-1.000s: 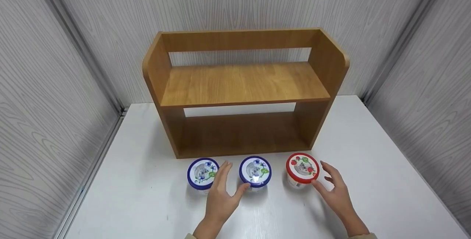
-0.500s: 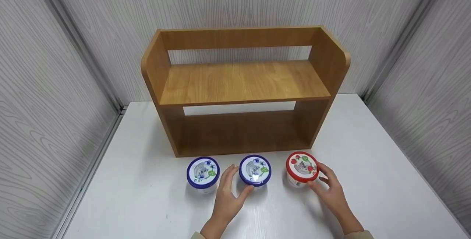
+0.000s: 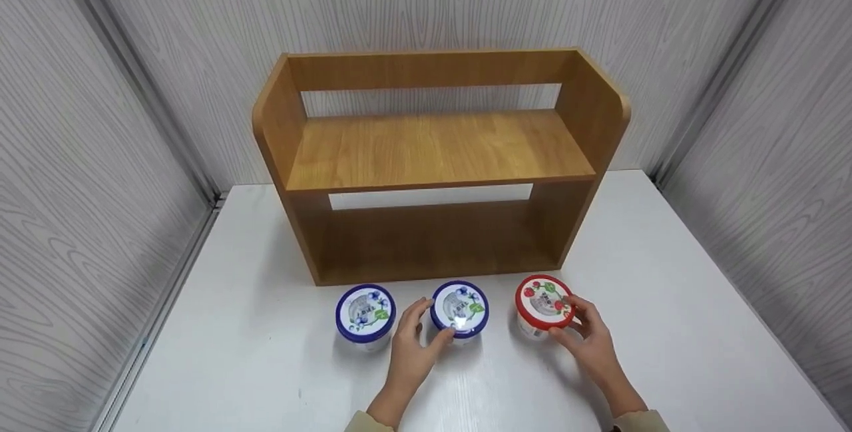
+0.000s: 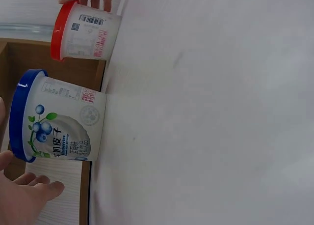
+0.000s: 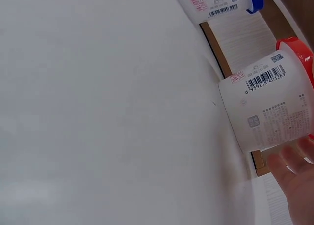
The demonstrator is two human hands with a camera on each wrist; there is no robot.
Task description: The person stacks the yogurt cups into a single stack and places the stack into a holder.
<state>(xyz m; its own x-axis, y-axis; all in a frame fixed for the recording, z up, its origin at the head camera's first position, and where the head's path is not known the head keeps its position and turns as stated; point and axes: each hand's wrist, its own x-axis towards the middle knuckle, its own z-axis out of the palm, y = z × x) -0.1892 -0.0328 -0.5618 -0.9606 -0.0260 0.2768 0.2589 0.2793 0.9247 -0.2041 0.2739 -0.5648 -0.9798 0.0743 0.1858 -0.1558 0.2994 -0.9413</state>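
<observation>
Three white yogurt cups stand upright in a row on the table. My left hand (image 3: 411,355) curls round the middle blue-lidded yogurt cup (image 4: 68,119), thumb at the lid's front and index finger at its left edge; its other fingers are apart from the cup in the left wrist view. Farther right, my right hand (image 3: 592,345) curls round the red-lidded yogurt cup (image 5: 267,99), with thumb and index finger at the lid's right side. Left of my left hand is another blue-lidded yogurt cup (image 3: 365,315), untouched.
A two-level wooden shelf (image 3: 439,152) stands just behind the cups, its open front facing me. Grey wood-grain panels (image 3: 86,219) enclose the white table (image 3: 233,352) at the back and sides.
My left hand has moved right, from between the two blue-lidded yogurt cups to the middle one. My right hand has closed in leftward on the red-lidded yogurt cup. The cups keep their places.
</observation>
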